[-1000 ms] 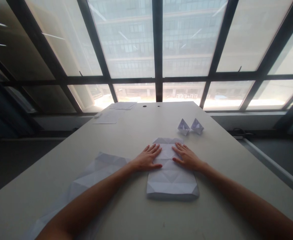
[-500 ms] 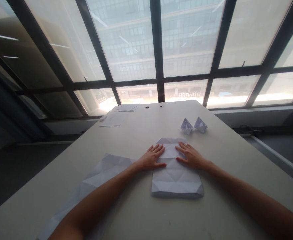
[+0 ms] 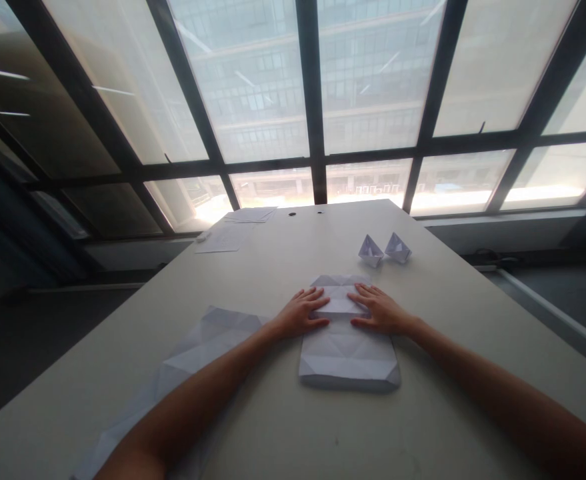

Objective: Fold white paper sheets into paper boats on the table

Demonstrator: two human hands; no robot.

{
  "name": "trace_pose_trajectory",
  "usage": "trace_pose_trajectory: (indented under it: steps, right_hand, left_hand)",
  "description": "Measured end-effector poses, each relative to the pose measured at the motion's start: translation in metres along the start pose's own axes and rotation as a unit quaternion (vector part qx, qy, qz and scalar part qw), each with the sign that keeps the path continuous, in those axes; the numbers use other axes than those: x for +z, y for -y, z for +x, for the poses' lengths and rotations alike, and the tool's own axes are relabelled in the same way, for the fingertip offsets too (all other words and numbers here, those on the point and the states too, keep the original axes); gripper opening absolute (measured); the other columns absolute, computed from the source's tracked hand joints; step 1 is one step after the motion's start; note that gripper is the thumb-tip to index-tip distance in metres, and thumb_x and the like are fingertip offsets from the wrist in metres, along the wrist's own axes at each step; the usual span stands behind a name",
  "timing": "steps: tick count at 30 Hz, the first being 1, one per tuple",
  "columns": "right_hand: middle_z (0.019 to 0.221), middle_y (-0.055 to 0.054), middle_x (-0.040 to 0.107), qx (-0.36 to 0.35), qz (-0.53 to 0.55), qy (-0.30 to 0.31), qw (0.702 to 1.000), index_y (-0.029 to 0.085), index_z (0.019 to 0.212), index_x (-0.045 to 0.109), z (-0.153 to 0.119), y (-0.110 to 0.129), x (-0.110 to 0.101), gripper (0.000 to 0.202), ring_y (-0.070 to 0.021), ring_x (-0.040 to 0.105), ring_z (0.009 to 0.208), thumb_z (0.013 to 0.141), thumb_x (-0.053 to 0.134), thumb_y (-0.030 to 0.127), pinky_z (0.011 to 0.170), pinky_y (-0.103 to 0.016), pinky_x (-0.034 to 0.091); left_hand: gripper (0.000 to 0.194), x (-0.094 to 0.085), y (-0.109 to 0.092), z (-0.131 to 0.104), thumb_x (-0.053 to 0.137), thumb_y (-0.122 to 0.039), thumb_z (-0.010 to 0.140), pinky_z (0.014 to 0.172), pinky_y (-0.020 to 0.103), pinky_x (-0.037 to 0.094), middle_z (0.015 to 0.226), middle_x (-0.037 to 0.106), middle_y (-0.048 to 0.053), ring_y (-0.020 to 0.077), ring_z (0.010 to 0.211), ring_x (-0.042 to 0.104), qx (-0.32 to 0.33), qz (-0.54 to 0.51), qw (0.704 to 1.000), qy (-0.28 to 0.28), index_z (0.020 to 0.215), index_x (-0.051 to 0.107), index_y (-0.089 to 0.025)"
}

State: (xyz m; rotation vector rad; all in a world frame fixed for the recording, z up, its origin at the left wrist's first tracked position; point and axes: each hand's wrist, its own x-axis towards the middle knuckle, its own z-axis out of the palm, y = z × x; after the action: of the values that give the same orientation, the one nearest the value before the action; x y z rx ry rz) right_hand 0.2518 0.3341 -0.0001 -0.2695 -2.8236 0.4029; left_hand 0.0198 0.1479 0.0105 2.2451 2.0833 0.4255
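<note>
Tall dark-framed windows [image 3: 313,100] are seen behind a pale table [image 3: 283,427], on which a creased, folded white sheet [image 3: 345,353] is laid near the middle, in front of the person. The left hand [image 3: 300,313] and the right hand [image 3: 380,310] are laid flat on the far part of that sheet, fingers spread and palms down, with nothing pinched. A second creased sheet [image 3: 197,353] is partly covered by the left forearm, two small folded paper boats [image 3: 383,250] are set side by side beyond the right hand, and flat papers [image 3: 237,227] are left at the far left end.
</note>
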Motion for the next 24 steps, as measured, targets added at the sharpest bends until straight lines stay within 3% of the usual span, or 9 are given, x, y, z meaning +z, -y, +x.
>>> trace_pose_trajectory:
  steps: [5,12,17,21,24]
  right_hand:
    - [0.146,-0.013,0.046,-0.004,-0.014,-0.024,1.0,0.025,0.136,0.056,0.0,0.002,-0.003,0.064,-0.0347,0.042,0.134,0.082,0.061,0.059,0.111,-0.049,0.033]
    - [0.137,-0.01,0.056,-0.01,-0.001,-0.046,0.999,0.026,0.124,0.066,0.001,0.0,-0.003,0.043,-0.0305,0.048,0.13,0.083,0.062,0.04,0.108,-0.046,0.038]
    - [0.131,-0.004,0.062,-0.014,0.041,-0.056,0.997,0.027,0.118,0.07,0.001,-0.005,-0.001,0.044,-0.0268,0.052,0.127,0.076,0.06,0.019,0.107,-0.042,0.04]
    - [0.111,-0.001,0.072,0.007,0.109,-0.107,0.988,0.027,0.107,0.074,0.002,-0.011,0.004,0.033,-0.0244,0.065,0.109,0.081,0.055,0.019,0.103,-0.04,0.043]
    - [0.102,-0.003,0.075,0.026,0.125,-0.13,0.983,0.026,0.104,0.075,0.003,-0.013,0.007,0.029,-0.0245,0.07,0.093,0.087,0.052,0.024,0.09,-0.037,0.051]
  left_hand:
    - [0.045,0.002,0.003,0.001,0.059,-0.046,0.09,0.111,0.048,0.033,0.145,0.048,0.007,0.0282,0.136,0.042,0.01,-0.001,0.999,-0.045,0.132,0.058,-0.031]
    - [0.035,0.007,0.009,0.004,0.057,-0.034,0.093,0.11,0.044,0.038,0.14,0.054,0.005,0.0252,0.131,0.048,0.027,-0.009,0.997,-0.074,0.127,0.064,-0.031]
    - [0.03,0.01,0.012,0.006,0.055,-0.028,0.093,0.108,0.041,0.042,0.132,0.061,0.004,0.023,0.126,0.053,0.023,-0.036,0.994,-0.102,0.12,0.068,-0.03]
    - [0.024,0.01,0.012,0.007,0.057,-0.03,0.093,0.106,0.04,0.044,0.122,0.067,0.003,0.0222,0.121,0.058,0.01,-0.084,0.99,-0.116,0.111,0.073,-0.029]
    - [0.022,0.01,0.012,0.007,0.059,-0.031,0.091,0.103,0.038,0.047,0.115,0.071,0.003,0.0228,0.117,0.061,-0.008,-0.116,0.985,-0.13,0.104,0.075,-0.026]
